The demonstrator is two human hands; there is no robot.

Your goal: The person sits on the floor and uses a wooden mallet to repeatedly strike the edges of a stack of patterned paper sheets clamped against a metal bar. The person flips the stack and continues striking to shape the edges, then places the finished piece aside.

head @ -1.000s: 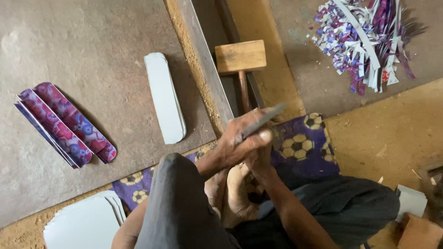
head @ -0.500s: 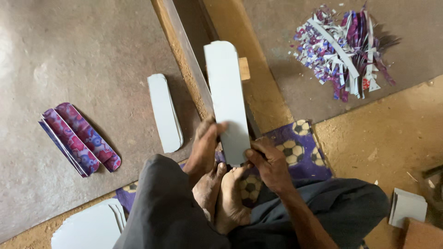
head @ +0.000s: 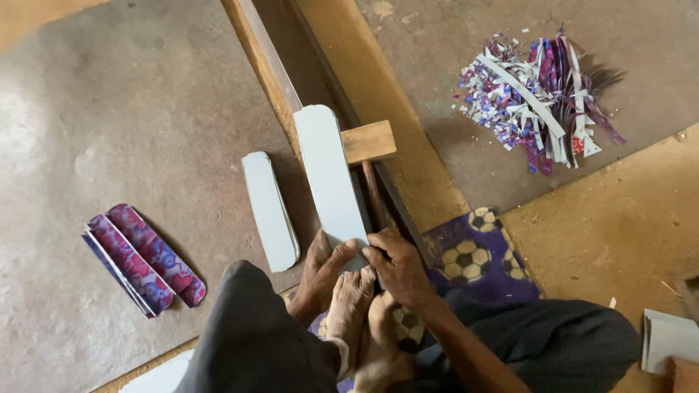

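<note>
Fingers of left hand (head: 320,271) and right hand (head: 397,263) pinching grey strip (head: 331,182) end, above mallet (head: 369,143)

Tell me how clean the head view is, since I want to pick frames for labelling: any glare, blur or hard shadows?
Head view: soft, even daylight, with a pale sheen on the grey floor at left; the scrap pile casts only a faint shadow; the grey strip and both hands, left hand and right hand, look sharp; the dark trousers at the bottom edge are soft.
</note>
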